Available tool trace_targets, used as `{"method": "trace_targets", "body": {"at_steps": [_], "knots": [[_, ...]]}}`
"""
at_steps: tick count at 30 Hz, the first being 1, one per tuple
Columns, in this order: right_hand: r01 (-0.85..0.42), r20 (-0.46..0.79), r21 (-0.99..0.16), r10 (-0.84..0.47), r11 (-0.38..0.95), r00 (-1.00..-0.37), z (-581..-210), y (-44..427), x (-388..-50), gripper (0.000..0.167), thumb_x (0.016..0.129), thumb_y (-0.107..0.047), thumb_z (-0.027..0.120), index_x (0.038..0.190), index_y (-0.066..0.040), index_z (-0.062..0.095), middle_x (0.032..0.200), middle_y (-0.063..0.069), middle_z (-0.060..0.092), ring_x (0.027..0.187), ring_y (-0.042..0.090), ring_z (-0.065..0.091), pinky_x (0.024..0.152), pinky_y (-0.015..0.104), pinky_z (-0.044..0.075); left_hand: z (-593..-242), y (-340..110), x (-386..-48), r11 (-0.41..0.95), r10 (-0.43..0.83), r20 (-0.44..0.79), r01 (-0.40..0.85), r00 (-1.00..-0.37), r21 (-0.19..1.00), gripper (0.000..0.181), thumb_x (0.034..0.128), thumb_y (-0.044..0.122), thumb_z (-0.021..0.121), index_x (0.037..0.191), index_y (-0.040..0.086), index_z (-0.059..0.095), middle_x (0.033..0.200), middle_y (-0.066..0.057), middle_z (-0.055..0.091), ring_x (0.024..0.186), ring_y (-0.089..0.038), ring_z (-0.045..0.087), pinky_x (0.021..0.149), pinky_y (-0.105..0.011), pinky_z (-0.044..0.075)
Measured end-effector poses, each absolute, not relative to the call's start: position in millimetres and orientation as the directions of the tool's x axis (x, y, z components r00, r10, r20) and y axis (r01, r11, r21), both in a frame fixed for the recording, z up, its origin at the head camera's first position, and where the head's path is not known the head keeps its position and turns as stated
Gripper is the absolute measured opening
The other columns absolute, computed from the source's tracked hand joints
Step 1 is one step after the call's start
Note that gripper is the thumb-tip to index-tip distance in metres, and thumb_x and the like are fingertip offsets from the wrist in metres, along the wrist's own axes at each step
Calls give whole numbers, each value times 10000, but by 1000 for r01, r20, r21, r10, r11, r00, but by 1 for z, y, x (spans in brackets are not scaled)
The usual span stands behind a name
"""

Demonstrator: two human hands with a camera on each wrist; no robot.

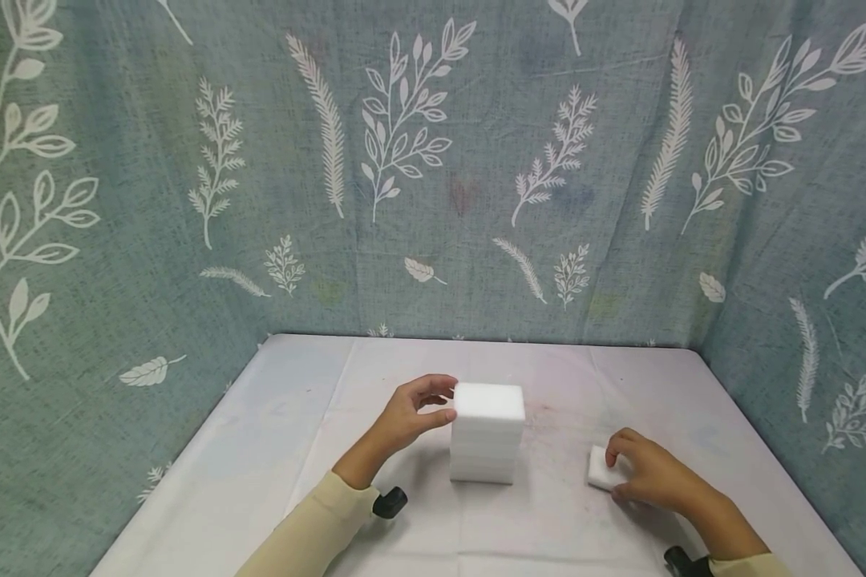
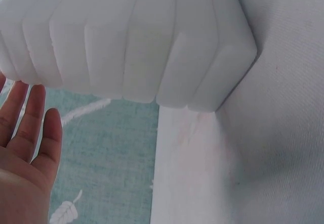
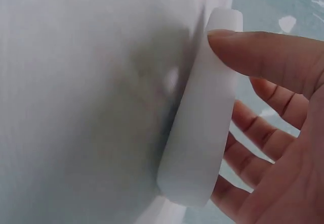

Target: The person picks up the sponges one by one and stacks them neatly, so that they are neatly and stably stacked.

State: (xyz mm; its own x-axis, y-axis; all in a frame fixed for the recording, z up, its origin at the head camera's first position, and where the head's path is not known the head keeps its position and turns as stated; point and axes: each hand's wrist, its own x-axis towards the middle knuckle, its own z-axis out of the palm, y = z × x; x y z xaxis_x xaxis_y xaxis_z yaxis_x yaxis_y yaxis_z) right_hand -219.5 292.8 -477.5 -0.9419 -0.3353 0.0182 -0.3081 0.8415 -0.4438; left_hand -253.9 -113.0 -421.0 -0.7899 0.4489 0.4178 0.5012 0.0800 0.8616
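A stack of white sponges (image 1: 487,437) stands upright on the table, and its layers show as seams in the left wrist view. My left hand (image 1: 411,413) is at the upper left side of the stack, thumb and fingertips against its edge. Fairly straight fingers (image 2: 33,115) touch the top layers in the left wrist view. To the right of the stack, my right hand (image 1: 645,473) pinches a single white sponge (image 3: 202,118) between thumb and fingers. That sponge is at the tabletop, partly covered by the hand in the head view.
A white cloth (image 1: 317,457) with faint stains and creases covers the table. Green-blue curtains (image 1: 462,176) with a leaf print hang behind it and at both sides. Black wrist devices (image 1: 390,502) are on both forearms.
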Motion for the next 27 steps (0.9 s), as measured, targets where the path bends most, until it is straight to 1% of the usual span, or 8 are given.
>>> {"method": "trace_targets", "body": {"at_steps": [3, 6, 10, 12, 17, 22, 27], "knots": [[-308, 10, -442, -338, 843, -941, -480, 289, -219, 418, 602, -94, 886, 836, -217, 562, 1064, -58, 533, 929, 184, 510, 787, 403, 466, -422, -113, -254, 66, 452, 421, 500, -786, 863, 447, 855, 39, 738, 1250, -84, 567, 1172, -175, 625, 1107, -445, 547, 962, -622, 408], [-289, -8, -437, -325, 852, -946, -479, 289, -220, 407, 601, -124, 906, 839, -219, 589, 1090, -48, 551, 987, 205, 538, 846, 444, 481, -422, -113, -253, 68, 452, 418, 498, -788, 865, 447, 855, 37, 737, 1251, -84, 566, 1177, -175, 624, 1112, -452, 543, 964, -628, 401], [-269, -41, -434, -317, 860, -947, -477, 292, -222, 421, 582, -192, 933, 884, -213, 641, 1135, -20, 565, 1091, 268, 554, 924, 516, 465, -421, -113, -252, 79, 454, 412, 496, -790, 865, 453, 853, 17, 731, 1257, -96, 558, 1186, -179, 619, 1121, -437, 545, 974, -612, 407], [-250, -59, -432, -304, 867, -951, -476, 294, -222, 438, 569, -214, 940, 908, -219, 664, 1139, -15, 563, 1109, 279, 550, 941, 527, 455, -421, -113, -253, 79, 456, 412, 497, -789, 864, 457, 854, 16, 730, 1258, -105, 554, 1182, -180, 620, 1119, -428, 548, 973, -607, 410], [-245, -72, -424, -302, 872, -951, -472, 303, -221, 510, 537, -201, 950, 982, -221, 700, 1091, -16, 542, 1065, 266, 549, 917, 524, 470, -421, -113, -254, 73, 459, 419, 503, -783, 861, 465, 853, 15, 730, 1260, -113, 548, 1181, -181, 620, 1116, -422, 552, 971, -603, 414], [-312, -52, -439, -370, 843, -927, -473, 314, -219, 567, 535, -159, 937, 1053, -200, 709, 1041, -35, 542, 1033, 273, 560, 878, 523, 488, -421, -113, -254, 68, 457, 422, 504, -783, 861, 468, 851, 24, 735, 1262, -105, 551, 1181, -176, 621, 1114, -420, 553, 966, -602, 418], [-347, -55, -436, -409, 831, -911, -474, 319, -219, 584, 550, -140, 923, 1094, -201, 717, 1092, -14, 558, 1056, 296, 563, 862, 513, 495, -421, -114, -254, 77, 456, 419, 504, -785, 860, 462, 859, 39, 733, 1261, -99, 553, 1173, -178, 624, 1108, -425, 554, 962, -596, 424]]}}
